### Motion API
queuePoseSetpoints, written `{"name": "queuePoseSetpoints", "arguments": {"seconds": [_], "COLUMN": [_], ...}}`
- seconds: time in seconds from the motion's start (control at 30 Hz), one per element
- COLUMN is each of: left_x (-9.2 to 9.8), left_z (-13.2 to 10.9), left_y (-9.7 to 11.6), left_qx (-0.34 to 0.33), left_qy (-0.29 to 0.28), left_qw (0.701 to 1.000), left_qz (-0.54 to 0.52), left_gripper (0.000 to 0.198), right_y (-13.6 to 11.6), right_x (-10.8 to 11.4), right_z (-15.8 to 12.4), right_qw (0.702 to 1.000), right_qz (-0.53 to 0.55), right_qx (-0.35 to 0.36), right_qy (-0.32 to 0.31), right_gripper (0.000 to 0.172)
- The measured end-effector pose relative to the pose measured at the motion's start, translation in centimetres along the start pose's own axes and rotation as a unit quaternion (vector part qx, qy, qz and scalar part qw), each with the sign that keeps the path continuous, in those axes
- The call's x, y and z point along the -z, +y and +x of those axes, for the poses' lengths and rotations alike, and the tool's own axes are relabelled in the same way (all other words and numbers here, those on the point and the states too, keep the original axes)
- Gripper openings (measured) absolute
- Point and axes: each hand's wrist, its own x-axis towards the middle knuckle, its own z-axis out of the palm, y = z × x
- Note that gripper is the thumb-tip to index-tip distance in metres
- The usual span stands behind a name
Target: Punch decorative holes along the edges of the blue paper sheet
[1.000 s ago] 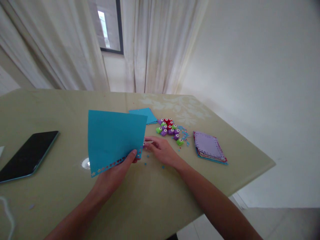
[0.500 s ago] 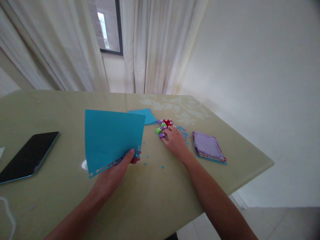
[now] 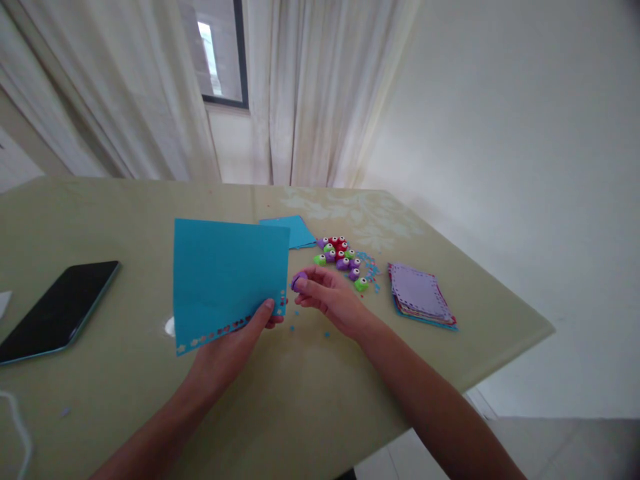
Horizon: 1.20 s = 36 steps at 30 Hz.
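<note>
My left hand (image 3: pixel 235 347) grips the lower right corner of a blue paper sheet (image 3: pixel 225 277), held tilted above the table; its bottom edge carries a row of punched holes. My right hand (image 3: pixel 327 297) is closed on a small purple paper punch (image 3: pixel 299 280), held just right of the sheet's corner. Behind it, a cluster of small punches (image 3: pixel 340 257) in purple, red and green lies on the table, with one green punch (image 3: pixel 361 285) apart at the right.
A black phone (image 3: pixel 55 310) lies at the left of the beige table (image 3: pixel 300 400). More blue paper (image 3: pixel 300 230) sits behind the sheet. A stack of punched coloured sheets (image 3: pixel 420 297) lies at the right near the table's edge. Blue paper bits (image 3: pixel 370 267) are scattered about.
My right hand reached back to the cluster of punches, took a purple one, and has come forward with it beside the sheet. The left hand keeps the sheet almost still.
</note>
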Motion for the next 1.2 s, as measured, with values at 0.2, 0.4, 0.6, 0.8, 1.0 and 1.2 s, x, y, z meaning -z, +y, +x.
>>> {"name": "queuePoseSetpoints", "arguments": {"seconds": [0.2,0.4,0.6,0.8,1.0,1.2], "left_x": [0.0,0.0,-0.2,-0.9,-0.8,-0.4], "left_z": [0.4,0.1,0.2,0.6,0.4,0.1], "left_y": [-1.1,-1.2,-1.8,-3.5,-2.7,-1.3], "left_qx": [-0.036,-0.06,-0.064,-0.11,-0.104,-0.08], "left_qy": [0.002,-0.006,-0.031,0.034,-0.01,-0.049], "left_qw": [0.998,0.996,0.993,0.987,0.991,0.992], "left_qz": [0.043,0.065,0.09,0.114,0.085,0.083], "left_gripper": [0.031,0.033,0.034,0.034,0.033,0.036], "right_y": [0.5,0.7,1.1,1.6,1.2,1.1], "right_x": [-0.6,-0.8,-1.1,-0.8,-1.1,-1.4], "right_z": [0.0,0.0,0.1,0.2,0.1,-0.1], "right_qw": [1.0,0.999,1.0,1.0,1.0,1.0], "right_qz": [-0.021,-0.033,-0.008,-0.004,0.012,-0.001], "right_qx": [-0.014,-0.012,0.001,0.013,-0.004,-0.021], "right_qy": [-0.013,-0.007,0.024,0.013,0.013,0.007], "right_gripper": [0.059,0.056,0.057,0.054,0.057,0.055]}}
